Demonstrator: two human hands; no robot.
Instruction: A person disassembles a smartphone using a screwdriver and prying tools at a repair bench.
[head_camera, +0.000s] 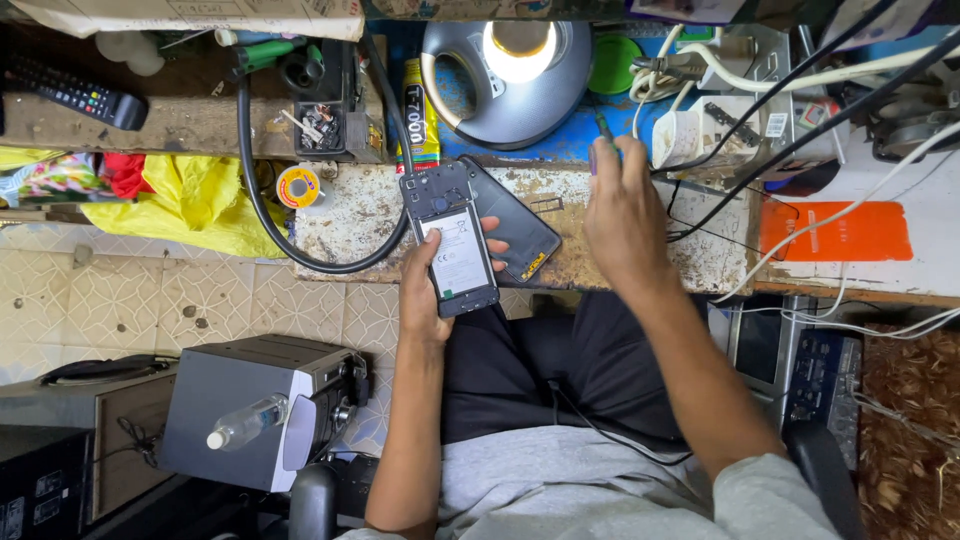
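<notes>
Left hand: the left hand (428, 290) wraps around an opened phone (452, 240), thumb on its left side and fingertips showing past its right side. It holds the phone just over the near edge of the worktop (640, 265).
Opened phone: its back is off and it faces up, showing a white-labelled battery in a dark frame. Its top end points toward the far side of the worktop.
Back cover: a dark back cover (515, 222) lies flat on the worktop just right of the phone, slanted, and touching or nearly touching the left fingertips.
Right hand: the right hand (625, 215) is over the middle of the worktop, back of the hand up, fingers closed on a thin tool with a purple handle (601, 140). The tool's tip points toward the far edge.
Lamp: a round lit lamp (518, 70) stands at the far edge, between the two hands.
Glue tube: a yellow glue tube (420, 125) lies at the far edge, left of the lamp.
Solder reel: a small solder reel (298, 187) sits near the worktop's left corner.
Black cable: a thick black cable (245, 170) loops around the left end of the worktop.
</notes>
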